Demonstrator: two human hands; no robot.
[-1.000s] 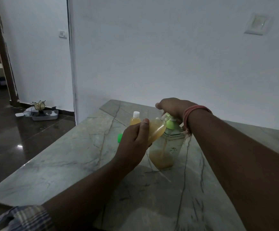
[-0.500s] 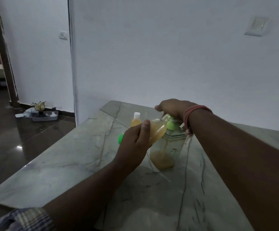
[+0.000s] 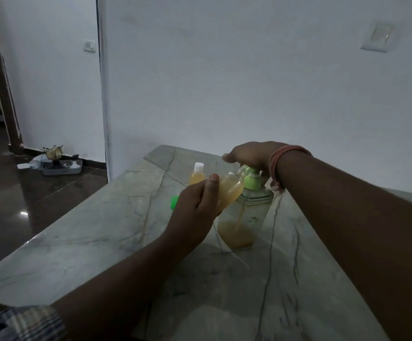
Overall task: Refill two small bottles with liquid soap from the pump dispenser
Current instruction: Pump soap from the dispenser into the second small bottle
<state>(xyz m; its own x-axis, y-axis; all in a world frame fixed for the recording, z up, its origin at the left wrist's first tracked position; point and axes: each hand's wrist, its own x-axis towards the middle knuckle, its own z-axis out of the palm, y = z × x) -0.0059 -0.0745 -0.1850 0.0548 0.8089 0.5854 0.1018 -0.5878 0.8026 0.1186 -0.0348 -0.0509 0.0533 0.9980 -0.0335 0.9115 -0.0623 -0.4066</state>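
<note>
Grey veined marble tabletop [image 3: 106, 232]: left hand [image 3: 195, 207] grasps tilted clear small bottle of amber soap [image 3: 229, 190]; right hand [image 3: 251, 155] presses down on green-collared clear pump dispenser [image 3: 246, 217], fingers hidden, near far edge.

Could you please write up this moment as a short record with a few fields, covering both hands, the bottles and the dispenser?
left hand: grips the tilted small bottle, its mouth at the dispenser's nozzle
right hand: rests on the pump head of the pump dispenser
dispenser level: soap low, near the base
second small bottle: upright behind, white cap on, holding soap
green cap: loose on the marble table
</note>
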